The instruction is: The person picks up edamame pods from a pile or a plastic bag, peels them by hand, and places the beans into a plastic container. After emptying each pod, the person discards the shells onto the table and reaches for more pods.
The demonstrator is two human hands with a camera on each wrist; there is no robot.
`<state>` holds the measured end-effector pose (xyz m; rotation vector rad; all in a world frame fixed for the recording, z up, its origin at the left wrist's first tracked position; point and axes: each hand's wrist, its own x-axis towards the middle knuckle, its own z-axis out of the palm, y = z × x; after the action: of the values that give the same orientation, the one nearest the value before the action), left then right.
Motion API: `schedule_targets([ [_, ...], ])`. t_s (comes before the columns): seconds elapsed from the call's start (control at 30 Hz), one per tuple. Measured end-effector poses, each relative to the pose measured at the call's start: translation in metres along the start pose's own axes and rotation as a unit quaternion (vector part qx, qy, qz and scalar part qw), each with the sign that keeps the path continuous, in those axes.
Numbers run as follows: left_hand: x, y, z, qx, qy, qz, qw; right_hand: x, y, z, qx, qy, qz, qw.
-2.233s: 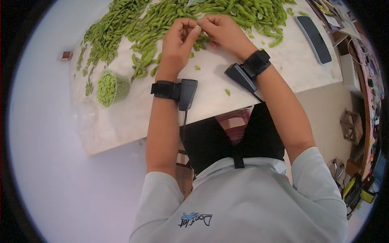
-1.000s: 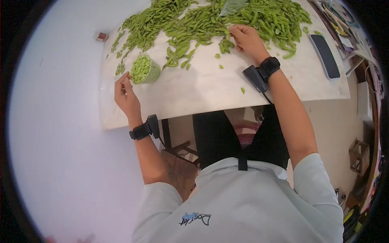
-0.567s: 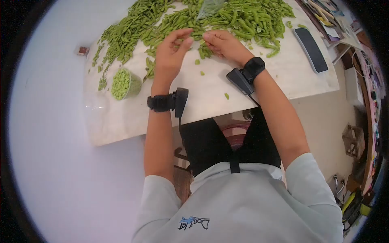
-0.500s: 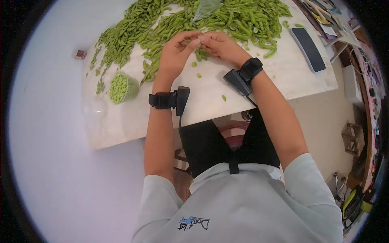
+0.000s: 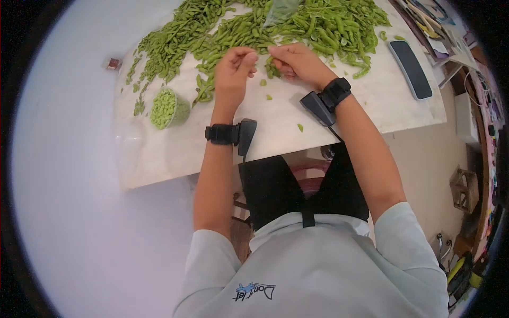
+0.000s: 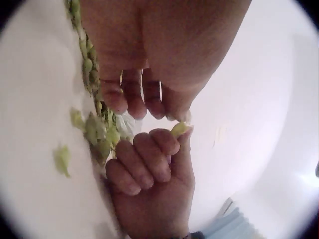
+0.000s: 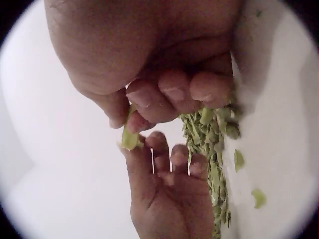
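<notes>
My right hand [image 5: 303, 62] pinches a green edamame pod [image 7: 129, 138] between thumb and forefinger, its other fingers curled into the palm. Facing it is my left hand [image 5: 230, 79], the thumb bent in close to the forefinger. In both wrist views the left fingertips come right up to the pod's free end; I cannot tell whether they grip anything. A small gap shows between the hands in the head view. Left of them stands a clear plastic cup [image 5: 183, 110] full of shelled green beans [image 5: 163, 107].
Heaped edamame pods [image 5: 339, 29] spread across the back of the pale-covered table [image 5: 254, 132]. A plastic bag [image 5: 281, 11] lies on the heap. On the right is a phone [image 5: 411, 70]. Scraps of pod [image 5: 300, 127] dot the near side.
My left hand was beside the cup a second ago, then came back to the right hand. Half a second ago the fingertips met; now they have drawn slightly apart.
</notes>
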<state>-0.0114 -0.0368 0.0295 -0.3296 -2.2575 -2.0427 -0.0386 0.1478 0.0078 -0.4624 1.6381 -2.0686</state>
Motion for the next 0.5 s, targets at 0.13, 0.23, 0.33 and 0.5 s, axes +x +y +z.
schedule_targets([
  [0.13,-0.029,0.022,-0.037,0.108,0.110,0.056,0.986,0.000,0.001,-0.007,0.093,0.179,-0.164,0.966],
  [0.23,-0.058,0.038,-0.088,0.198,0.186,0.058,0.961,0.001,-0.008,-0.010,0.218,0.225,-0.154,0.937],
  [0.33,-0.077,0.050,-0.140,0.272,0.274,0.062,0.920,-0.003,-0.006,-0.005,0.150,0.211,-0.126,0.958],
  [0.5,-0.095,0.059,-0.178,0.401,0.300,0.026,0.865,0.000,-0.003,-0.002,0.094,0.167,-0.106,0.976],
])
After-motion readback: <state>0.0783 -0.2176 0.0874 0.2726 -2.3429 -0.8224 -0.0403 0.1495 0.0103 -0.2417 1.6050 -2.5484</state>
